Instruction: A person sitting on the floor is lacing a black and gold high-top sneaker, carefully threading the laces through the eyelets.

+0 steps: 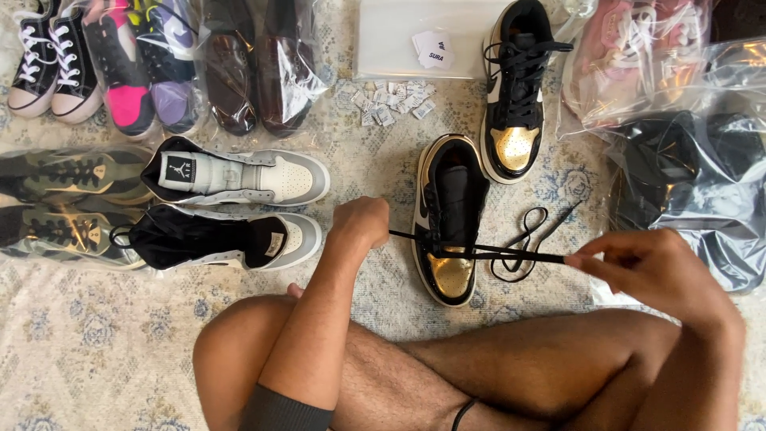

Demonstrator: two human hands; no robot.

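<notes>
Presently, observed: person seated cross-legged on a patterned rug [96,351], lacing a black-and-gold sneaker [448,219].
Sneaker position: on the rug between the two hands, gold toe toward the person; its laced mate [515,88] lies just beyond it.
Left hand [361,223]: closed in a fist on one end of the black lace [487,252], just beside the shoe.
Right hand [650,267]: thumb and fingers pinched on the other end, lace drawn taut across the lowest eyelets.
Slack: a loose loop lies on the rug right of the shoe.
Technique note: judged best to keep both ends even and flat before threading upward.
Surroundings: grey-and-white sneakers [239,179], bagged shoes [686,183], small white packets [391,102].
</notes>
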